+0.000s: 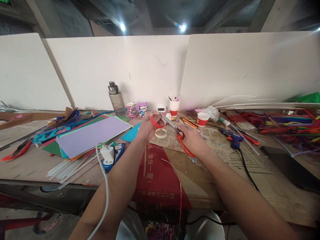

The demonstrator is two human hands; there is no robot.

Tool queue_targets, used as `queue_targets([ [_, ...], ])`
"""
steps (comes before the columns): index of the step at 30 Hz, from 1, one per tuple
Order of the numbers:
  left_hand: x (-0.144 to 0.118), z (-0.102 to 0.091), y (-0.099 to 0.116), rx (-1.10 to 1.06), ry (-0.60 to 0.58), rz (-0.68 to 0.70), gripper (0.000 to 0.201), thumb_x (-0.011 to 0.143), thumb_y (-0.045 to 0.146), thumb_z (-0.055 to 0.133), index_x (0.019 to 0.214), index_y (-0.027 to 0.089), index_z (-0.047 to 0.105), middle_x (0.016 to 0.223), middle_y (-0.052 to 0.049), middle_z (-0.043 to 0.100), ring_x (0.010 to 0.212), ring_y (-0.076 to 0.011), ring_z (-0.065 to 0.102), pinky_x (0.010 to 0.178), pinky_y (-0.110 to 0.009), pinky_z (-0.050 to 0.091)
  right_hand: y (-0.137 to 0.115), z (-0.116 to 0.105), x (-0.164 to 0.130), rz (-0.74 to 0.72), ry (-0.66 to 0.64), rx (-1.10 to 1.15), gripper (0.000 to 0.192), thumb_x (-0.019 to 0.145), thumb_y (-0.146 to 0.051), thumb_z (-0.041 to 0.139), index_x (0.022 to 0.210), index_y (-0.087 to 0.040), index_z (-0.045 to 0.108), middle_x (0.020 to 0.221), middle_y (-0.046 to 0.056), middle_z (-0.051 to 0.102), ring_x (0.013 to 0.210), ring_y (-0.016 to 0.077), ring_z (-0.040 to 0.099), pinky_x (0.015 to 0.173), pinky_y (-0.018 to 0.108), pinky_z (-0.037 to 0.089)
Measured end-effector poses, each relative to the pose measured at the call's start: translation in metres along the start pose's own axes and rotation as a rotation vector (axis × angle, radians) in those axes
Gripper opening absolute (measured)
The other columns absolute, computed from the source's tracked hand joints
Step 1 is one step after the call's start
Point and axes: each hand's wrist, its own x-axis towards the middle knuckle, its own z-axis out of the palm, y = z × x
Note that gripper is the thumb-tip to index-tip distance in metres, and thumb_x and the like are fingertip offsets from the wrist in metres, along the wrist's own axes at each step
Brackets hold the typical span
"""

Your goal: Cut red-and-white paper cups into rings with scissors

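My left hand (147,127) is closed on a red ring (155,124) that looks cut from a paper cup. In my right hand (192,138) are scissors (183,144) with orange-red handles, fingers wrapped round them. The metal blades point up and left, their tips close to the red ring. Whether the blades touch the ring I cannot tell. Just below the left hand, a white ring (160,133) lies on the printed cardboard (172,140). A red and white paper cup (203,119) stands beyond my right hand.
Coloured sheets (92,136), glue sticks (68,170) and a power strip (115,160) lie left. At the back stand a bottle (116,100), two decorated cups (142,109) and stacked cups (174,108). Right are a glue gun (232,138), a black tablet-like slab (291,168) and pipe cleaners (292,130).
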Motion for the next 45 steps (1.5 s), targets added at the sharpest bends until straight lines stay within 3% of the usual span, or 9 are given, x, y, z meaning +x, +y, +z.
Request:
queue_targets([
  [7,-0.002,0.000,0.004,0.053,0.084,0.166,0.041,0.066,0.043,0.089,0.074,0.019,0.057,0.061,0.003,0.058,0.057,-0.0088,0.054,0.052,-0.020,0.041,-0.005,-0.005,0.000,0.014,-0.011,0.016,0.026,0.093,-0.023,0.053,0.114,-0.020,0.068,0.101,0.011,0.069,0.095,0.0254,0.063,0.085,0.033,0.048],
  [14,-0.002,0.002,0.001,0.029,0.026,0.068,0.046,0.060,0.045,0.093,0.075,0.017,0.059,0.062,0.003,0.057,0.055,-0.0090,0.054,0.053,-0.022,0.041,-0.009,-0.008,-0.002,0.052,-0.002,-0.075,0.039,0.095,-0.031,0.054,0.131,-0.021,0.062,0.123,0.015,0.064,0.095,0.0281,0.065,0.076,0.036,0.049],
  [20,-0.002,0.001,0.001,-0.006,-0.004,0.035,0.047,0.057,0.044,0.094,0.072,0.016,0.059,0.062,0.003,0.057,0.055,-0.0083,0.054,0.052,-0.022,0.041,-0.008,-0.007,-0.001,0.045,-0.013,-0.072,0.032,0.094,-0.024,0.054,0.123,-0.018,0.066,0.122,0.016,0.066,0.103,0.0301,0.065,0.080,0.037,0.050],
  [32,0.001,-0.004,-0.002,0.002,-0.008,-0.003,0.041,0.062,0.036,0.092,0.069,0.015,0.058,0.062,0.002,0.057,0.055,-0.0074,0.053,0.052,-0.021,0.042,-0.009,-0.009,-0.001,0.047,-0.041,-0.065,0.042,0.088,-0.015,0.056,0.129,-0.020,0.064,0.120,0.014,0.069,0.102,0.0287,0.064,0.083,0.035,0.048],
  [37,0.000,-0.003,0.002,0.009,0.031,0.058,0.042,0.065,0.041,0.089,0.078,0.018,0.057,0.064,0.002,0.062,0.054,-0.0094,0.057,0.049,-0.020,0.042,-0.009,-0.010,0.000,0.067,-0.066,-0.044,0.039,0.089,-0.017,0.056,0.127,-0.020,0.066,0.117,0.013,0.070,0.101,0.0281,0.064,0.083,0.035,0.048],
  [41,-0.001,-0.003,0.004,0.045,0.040,0.137,0.041,0.068,0.044,0.088,0.074,0.018,0.057,0.060,0.002,0.060,0.056,-0.0092,0.056,0.050,-0.020,0.042,-0.011,-0.012,0.001,0.067,-0.103,-0.032,0.040,0.090,-0.018,0.055,0.128,-0.021,0.066,0.116,0.012,0.070,0.099,0.0271,0.064,0.084,0.034,0.047],
  [45,-0.001,-0.002,0.002,0.029,0.012,0.094,0.046,0.060,0.046,0.092,0.073,0.016,0.059,0.058,0.002,0.060,0.054,-0.0092,0.056,0.051,-0.021,0.042,-0.012,-0.013,0.000,0.079,-0.074,-0.039,0.043,0.092,-0.026,0.056,0.134,-0.022,0.063,0.128,0.014,0.066,0.106,0.0293,0.063,0.082,0.035,0.048],
])
